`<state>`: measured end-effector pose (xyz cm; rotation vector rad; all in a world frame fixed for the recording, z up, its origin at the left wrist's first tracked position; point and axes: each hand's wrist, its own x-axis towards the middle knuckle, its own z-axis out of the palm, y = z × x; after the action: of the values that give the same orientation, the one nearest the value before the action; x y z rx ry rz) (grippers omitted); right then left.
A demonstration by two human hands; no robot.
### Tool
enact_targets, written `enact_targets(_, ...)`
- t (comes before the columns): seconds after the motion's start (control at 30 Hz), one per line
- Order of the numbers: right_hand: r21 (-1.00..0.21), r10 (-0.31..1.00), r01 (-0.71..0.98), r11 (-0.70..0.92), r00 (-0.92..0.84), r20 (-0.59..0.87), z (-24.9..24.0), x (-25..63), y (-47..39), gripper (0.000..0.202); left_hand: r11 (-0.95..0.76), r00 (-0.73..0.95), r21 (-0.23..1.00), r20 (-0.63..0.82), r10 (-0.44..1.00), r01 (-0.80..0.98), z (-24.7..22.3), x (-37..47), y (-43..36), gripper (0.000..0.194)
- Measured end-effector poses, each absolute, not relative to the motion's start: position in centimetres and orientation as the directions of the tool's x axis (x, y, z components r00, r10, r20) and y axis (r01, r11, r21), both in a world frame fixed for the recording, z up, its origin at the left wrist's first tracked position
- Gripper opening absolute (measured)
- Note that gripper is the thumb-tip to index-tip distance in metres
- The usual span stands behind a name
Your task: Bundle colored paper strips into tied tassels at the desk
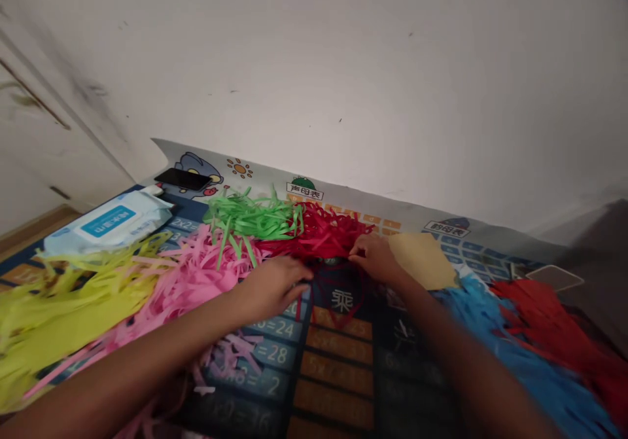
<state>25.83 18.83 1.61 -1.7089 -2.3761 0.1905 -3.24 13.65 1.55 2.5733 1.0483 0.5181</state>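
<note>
Fringed red paper (328, 233) lies in a heap near the wall, just beyond both hands. My left hand (279, 282) reaches in at its near left, fingers bent and closed around thin red paper strips (350, 318) that hang in a loose loop toward me. On the other side, my right hand (375, 257) pinches the red strips with thumb and fingertips at the heap's right edge. The exact hold of the left fingertips is blurred. Green shredded paper (255, 215) touches the red heap on its left, and pink shredded paper (210, 269) lies beside my left forearm.
Yellow fringed paper (63, 315) spreads at the left, below a wet-wipes pack (112, 220) and a dark phone (183, 178). To the right are a tan paper sheet (422, 260), blue fringed paper (515, 347) and more red paper (549, 321). A printed mat (338, 377) covers the table against the wall.
</note>
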Motion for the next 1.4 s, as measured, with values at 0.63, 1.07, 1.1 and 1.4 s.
enact_targets(0.63, -0.268, 0.947, 0.908, 0.322, -0.311, 0.083, 1.7, 26.2, 18.4, 0.009, -0.804, 0.767, 0.094, 0.252, 0.59, 0.587, -0.9, 4.5, 22.3, 0.028)
enact_targets(1.07, -0.345, 0.956, 0.892, 0.293, -0.271, 0.112, 1.7, 26.6, 19.7, 0.013, -0.757, 0.708, 0.186, 0.27, 0.653, 0.627, -0.4, 6.2, 22.7, 0.026)
enact_targets(1.1, -0.347, 0.955, 0.89, 0.296, -0.272, 0.116, 1.9, 26.7, 19.6, 0.012, -0.76, 0.712, 0.186, 0.268, 0.649, 0.623, -0.4, 6.4, 22.7, 0.021)
enact_targets(1.4, -0.058, 0.9, 0.916, 0.397, -0.376, 0.221, 0.7, 22.2, 15.0, 0.026, -0.729, 0.666, 0.186, 0.306, 0.68, 0.659, -0.7, 7.6, 24.4, 0.02)
